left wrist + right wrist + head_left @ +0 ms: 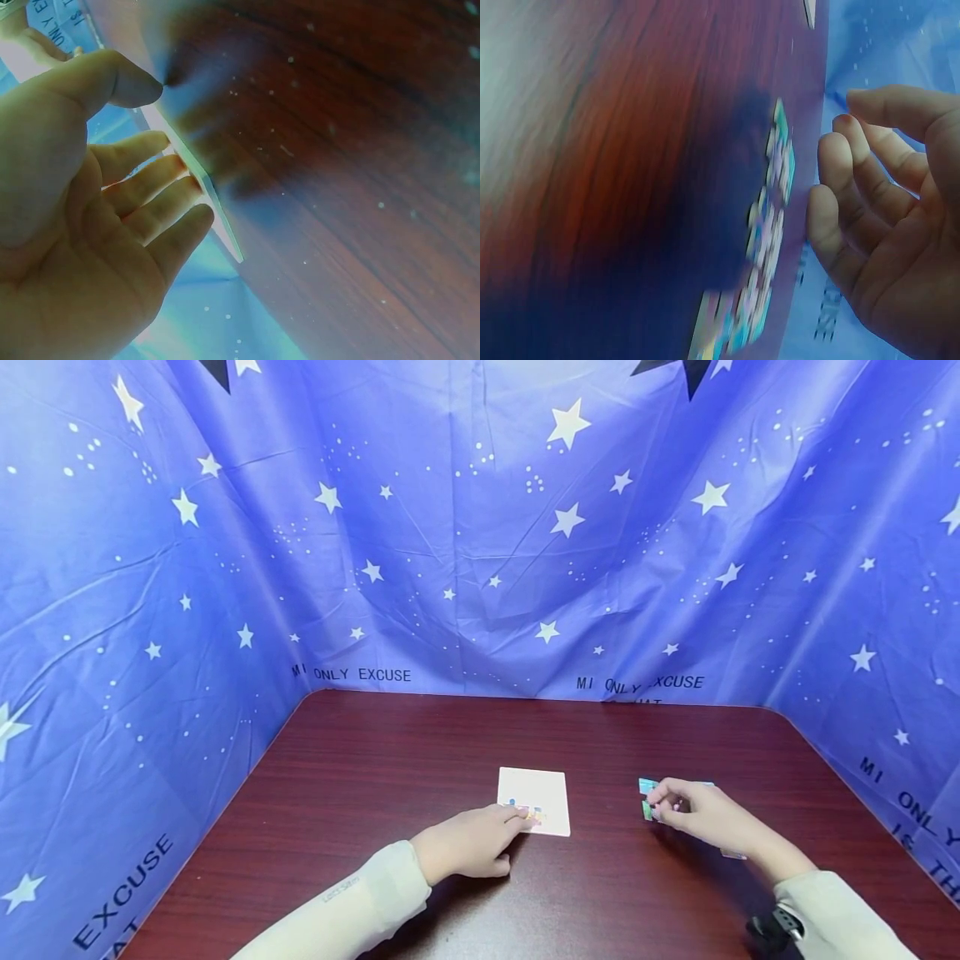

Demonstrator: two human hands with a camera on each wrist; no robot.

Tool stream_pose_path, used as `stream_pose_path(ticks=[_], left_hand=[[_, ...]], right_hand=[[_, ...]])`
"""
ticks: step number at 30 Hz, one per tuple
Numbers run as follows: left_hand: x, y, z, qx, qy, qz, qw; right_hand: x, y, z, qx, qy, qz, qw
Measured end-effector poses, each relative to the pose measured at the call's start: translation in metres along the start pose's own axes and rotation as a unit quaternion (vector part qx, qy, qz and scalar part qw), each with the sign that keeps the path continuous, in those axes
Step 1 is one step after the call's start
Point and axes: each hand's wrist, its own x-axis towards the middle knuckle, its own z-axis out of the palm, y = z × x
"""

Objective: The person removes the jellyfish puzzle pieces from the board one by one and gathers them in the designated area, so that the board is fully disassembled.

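A white square board (534, 785) lies on the table, with a few colourful pieces (534, 815) along its near part. My left hand (467, 845) reaches over from the left, its fingers extended and their tips resting at the board's near left part. In the left wrist view these fingers (154, 196) meet the board's thin edge (196, 169), thumb held apart. To the right, my right hand (708, 817) hovers over several loose jigsaw pieces (765, 225), partly hiding them in the head view. Its fingers are loosely bent, and no piece shows between thumb and fingertips.
The dark red-brown wooden table (375, 760) has a bare stretch between board and loose pieces. A blue cloth with white stars (450, 527) hangs around the back and both sides. A black strap (780, 927) sits at the right wrist.
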Motion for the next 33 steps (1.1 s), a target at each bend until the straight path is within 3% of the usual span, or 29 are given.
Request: stream_pose_path(ticks=[14,20,33], left_hand=[[-0.001,-0.001,-0.001,-0.026,-0.028,-0.013,0.9992],[0.000,0.000,-0.002,-0.026,-0.037,-0.019,0.9988],[-0.006,0.001,-0.002,-0.015,-0.011,-0.035,0.9992]], right_hand=[[0.041,-0.033,0.041,0.000,-0.060,-0.048,0.9970],[0.053,-0.045,0.061,-0.009,-0.058,-0.066,0.9961],[0.067,-0.060,0.093,0.011,-0.062,-0.079,0.9949]])
